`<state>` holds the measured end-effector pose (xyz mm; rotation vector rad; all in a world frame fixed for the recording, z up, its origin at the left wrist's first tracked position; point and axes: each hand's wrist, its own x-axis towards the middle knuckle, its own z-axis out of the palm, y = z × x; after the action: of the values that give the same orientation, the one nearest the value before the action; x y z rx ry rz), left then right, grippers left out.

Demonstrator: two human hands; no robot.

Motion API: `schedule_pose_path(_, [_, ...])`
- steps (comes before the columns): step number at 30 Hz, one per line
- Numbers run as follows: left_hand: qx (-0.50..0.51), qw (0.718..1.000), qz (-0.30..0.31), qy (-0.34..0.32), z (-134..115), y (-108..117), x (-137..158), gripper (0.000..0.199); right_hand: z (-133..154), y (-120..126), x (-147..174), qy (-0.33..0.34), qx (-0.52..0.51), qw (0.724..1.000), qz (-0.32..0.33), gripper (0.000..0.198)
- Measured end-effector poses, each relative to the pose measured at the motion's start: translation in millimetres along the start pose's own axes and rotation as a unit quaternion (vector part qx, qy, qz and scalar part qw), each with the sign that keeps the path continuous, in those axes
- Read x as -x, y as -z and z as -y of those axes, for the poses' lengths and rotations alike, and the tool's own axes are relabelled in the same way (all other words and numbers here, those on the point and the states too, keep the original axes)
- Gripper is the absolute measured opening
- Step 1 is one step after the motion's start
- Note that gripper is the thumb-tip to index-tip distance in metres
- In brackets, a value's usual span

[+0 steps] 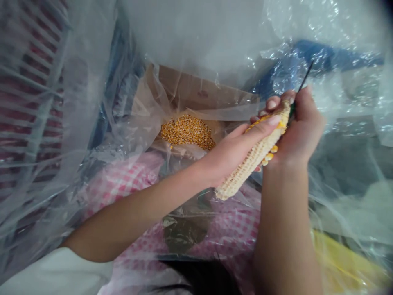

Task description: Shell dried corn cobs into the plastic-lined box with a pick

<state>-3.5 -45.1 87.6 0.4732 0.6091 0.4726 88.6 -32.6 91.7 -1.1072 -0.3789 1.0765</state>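
Fingers [272,103] of left hand [231,149] and right hand [299,131] clasp the corncob [257,155] between them.

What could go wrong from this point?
The thin, dark tool projects from the right hand, near the left hand; a slip might scratch skin. The loose yellow kernels beside the pale, mostly stripped corncob could drop outside the brown cardboard box, being right of its kernel heap.

Soft, dim, greyish light is falling evenly, while small white glints are sparkling on the crumpled clear plastic sheeting [288,24] at upper right. The pale slatted grille [45,110] at left is looking blurred, wide-angle distortion is stretching the margins, and black is shading the top right corner
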Motion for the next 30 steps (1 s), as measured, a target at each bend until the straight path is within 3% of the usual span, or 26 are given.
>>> schedule_pose_path(4, [0.0, 1.0, -0.002, -0.004, -1.5, -2.8, 1.9, 0.027, 3.4, -1.7, -1.7, -0.038, -0.025, 0.998, -0.034, 0.045])
schedule_pose_path(9, [0.008, 1.0, -0.01, -0.016, -2.5, -6.0, 4.0, 0.018, 2.3, 2.3, -3.8, -0.04, -0.052, 0.997, -0.029, 0.046])
schedule_pose_path(17, [0.008, 0.999, -0.041, 0.01, -0.7, -4.8, 2.4, 0.031, 0.5, 5.1, -4.4, -0.043, -0.056, 0.997, -0.025, 0.042])
schedule_pose_path(24, [0.008, 0.999, -0.05, 0.017, -4.6, -6.7, 8.6, 0.037, 2.6, 4.4, -4.8, -0.057, -0.065, 0.993, -0.075, 0.043])
schedule_pose_path(28, [0.039, 0.999, -0.016, 0.033, -10.1, -7.6, 7.3, 0.029, 0.6, 4.2, -5.1, -0.045, -0.074, 0.993, -0.078, 0.041])
schedule_pose_path(30, [0.054, 0.997, -0.036, 0.049, -11.0, -7.6, 4.8, 0.028, -0.7, 3.0, -4.6, -0.04, -0.081, 0.993, -0.078, 0.042])
